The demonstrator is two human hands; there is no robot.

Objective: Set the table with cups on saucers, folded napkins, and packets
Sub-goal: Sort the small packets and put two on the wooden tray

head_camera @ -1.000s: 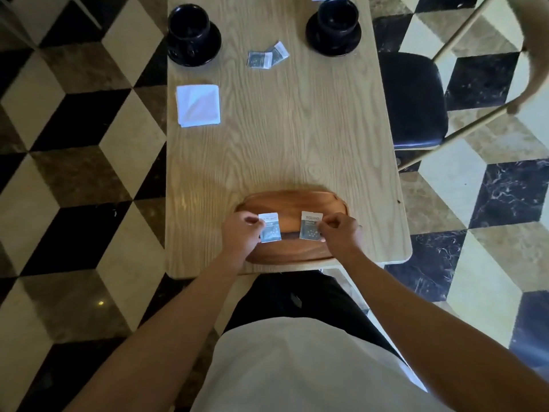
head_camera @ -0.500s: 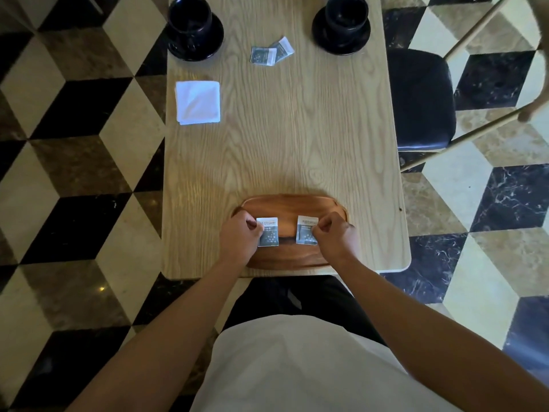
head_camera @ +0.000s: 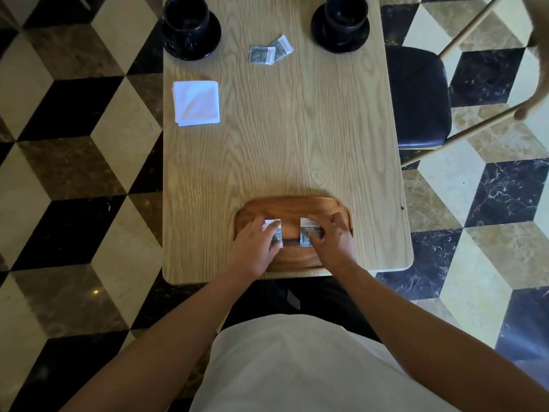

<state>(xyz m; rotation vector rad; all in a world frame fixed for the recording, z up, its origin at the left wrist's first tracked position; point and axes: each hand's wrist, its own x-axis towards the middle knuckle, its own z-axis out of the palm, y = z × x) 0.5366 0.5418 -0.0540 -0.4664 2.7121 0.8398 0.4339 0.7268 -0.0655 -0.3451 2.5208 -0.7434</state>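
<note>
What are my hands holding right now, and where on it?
Each hand has its fingers on one packet over the tray: left hand on left packet, right hand on right packet. Whether pinched or just pressed: unclear.
</note>
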